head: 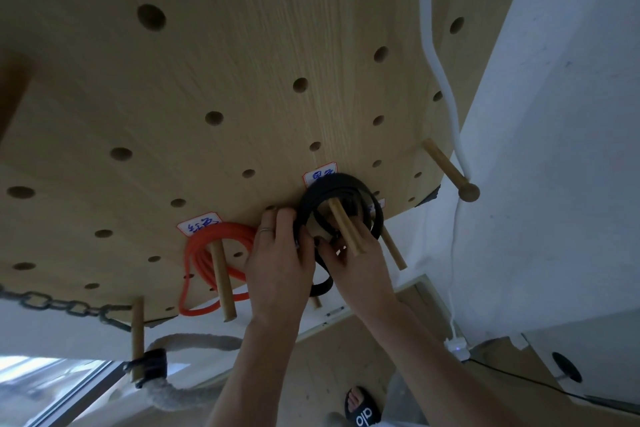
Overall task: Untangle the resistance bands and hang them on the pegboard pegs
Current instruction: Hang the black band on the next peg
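Observation:
A light wooden pegboard point(214, 80) fills the upper view. A coiled black resistance band point(337, 189) loops over a wooden peg point(344, 227) under a white label. My left hand point(278, 270) grips the black coil's left side, and my right hand point(360, 263) holds its lower part beside the peg. A black end dangles below my hands. Left of them, an orange-red band point(204, 253) hangs coiled on another peg point(221, 279) beneath its own label.
A knobbed peg point(450, 170) sticks out at the board's right edge, and a bare peg point(393, 248) stands behind my right hand. A dark chain point(52, 303) and a thick grey rope point(194, 340) hang on a peg at lower left. A white cable point(436, 62) runs down the right wall.

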Motion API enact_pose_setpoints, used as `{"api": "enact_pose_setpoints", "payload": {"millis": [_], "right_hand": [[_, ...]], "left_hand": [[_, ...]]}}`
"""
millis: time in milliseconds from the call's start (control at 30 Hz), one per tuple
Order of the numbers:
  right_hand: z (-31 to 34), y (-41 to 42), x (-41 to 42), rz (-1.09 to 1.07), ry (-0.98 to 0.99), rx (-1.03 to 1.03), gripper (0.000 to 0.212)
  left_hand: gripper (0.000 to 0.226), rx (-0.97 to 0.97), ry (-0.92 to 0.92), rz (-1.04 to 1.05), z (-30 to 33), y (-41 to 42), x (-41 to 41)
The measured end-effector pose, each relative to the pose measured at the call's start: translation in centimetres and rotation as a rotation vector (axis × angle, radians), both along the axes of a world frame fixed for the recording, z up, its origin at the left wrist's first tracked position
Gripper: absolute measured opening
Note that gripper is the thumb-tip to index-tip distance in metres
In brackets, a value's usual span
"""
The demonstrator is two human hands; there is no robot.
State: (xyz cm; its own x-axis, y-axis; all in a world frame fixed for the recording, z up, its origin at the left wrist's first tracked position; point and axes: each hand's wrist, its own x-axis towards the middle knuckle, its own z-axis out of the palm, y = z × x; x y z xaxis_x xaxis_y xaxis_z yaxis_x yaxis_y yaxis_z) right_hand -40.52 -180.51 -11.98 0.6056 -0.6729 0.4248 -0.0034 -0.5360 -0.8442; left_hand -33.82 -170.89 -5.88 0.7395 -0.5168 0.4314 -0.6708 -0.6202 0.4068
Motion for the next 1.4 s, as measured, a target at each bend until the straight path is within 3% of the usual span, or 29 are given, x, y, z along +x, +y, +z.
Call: {"api": "enact_pose_setpoints", "payload": {"millis": [300, 467, 567, 667, 833, 1000, 1100, 1300, 1400], "right_hand": [[0.3, 1.5, 1.7, -0.024, 0.051, -0.048, 0.046], [0.4, 1.6, 2.9, -0.148, 0.020, -0.172, 0.028], [0.0, 1.2, 3.0, -0.199, 0.044, -0.366, 0.033], [-0.3, 0.2, 2.1, -0.197, 0.046, -0.297, 0.033], [-0.1, -1.5, 0.7, -0.153, 0.077, -0.332, 0.013], [-1.3, -2.1, 0.9, -0.130, 0.171, -0.416, 0.005], [-1.7, -2.2, 1.0, -0.152, 0.187, -0.399, 0.011], [-1.1, -1.9, 0.6, -0.141, 0.170, -0.393, 0.023], [-0.7, -2.1, 0.6, -0.150, 0.143, -0.394, 0.022]], "left_hand": [[0.012, 0.138, -0.052, 0.009, 1.6, 0.7, 0.3], [0.010, 0.119, -0.030, 0.001, 2.0, 0.9, 0.4], [0.014, 0.097, 0.004, 0.009, 1.7, 0.6, 0.1], [0.017, 0.133, 0.019, 0.016, 0.9, 0.2, -0.2], [0.019, 0.208, 0.037, 0.071, -0.1, -0.9, -1.0], [0.018, 0.044, 0.021, 0.032, 0.5, -1.2, -1.7], [0.022, -0.055, 0.041, 0.001, 0.5, -1.3, -1.6], [0.011, 0.001, 0.280, 0.064, -1.4, -2.8, -1.8], [0.012, -0.060, 0.253, 0.058, -1.6, -2.8, -1.5]]}}
